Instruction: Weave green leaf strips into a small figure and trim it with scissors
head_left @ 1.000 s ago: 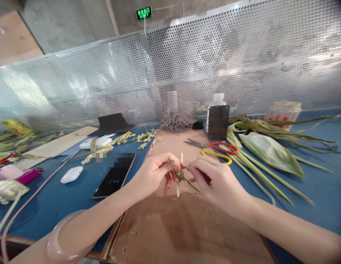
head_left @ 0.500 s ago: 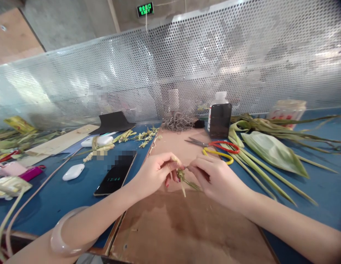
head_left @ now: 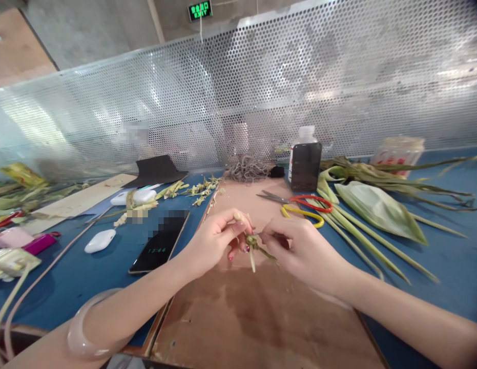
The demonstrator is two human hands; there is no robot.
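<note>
Leafwork (head_left: 251, 239), small, knotted and green, sits between the two hands above the brown board (head_left: 269, 312), with a pale strip hanging from it and a darker strand trailing toward the right palm. The left hand (head_left: 213, 238) has its grip closed on it, thumb and fingers pinching the knot from the left. The right hand (head_left: 305, 246) has its grip pressed together just beside the knot; what, if anything, it pinches is too small to tell. A pale bangle (head_left: 77, 335) circles the left forearm. Beyond the right hand lie scissors (head_left: 295, 199), one handle loop red, the other yellow, blades pointing left. Near them stands a pale-capped bottle (head_left: 307, 137), and a tangle of grey cord (head_left: 248, 170) lies farther left. To the right, a broad leaf (head_left: 380, 210) rests by long green stalks on the blue tabletop (head_left: 449, 246); to the left are a dark phone (head_left: 161, 246) and a white case (head_left: 100, 241).
</note>
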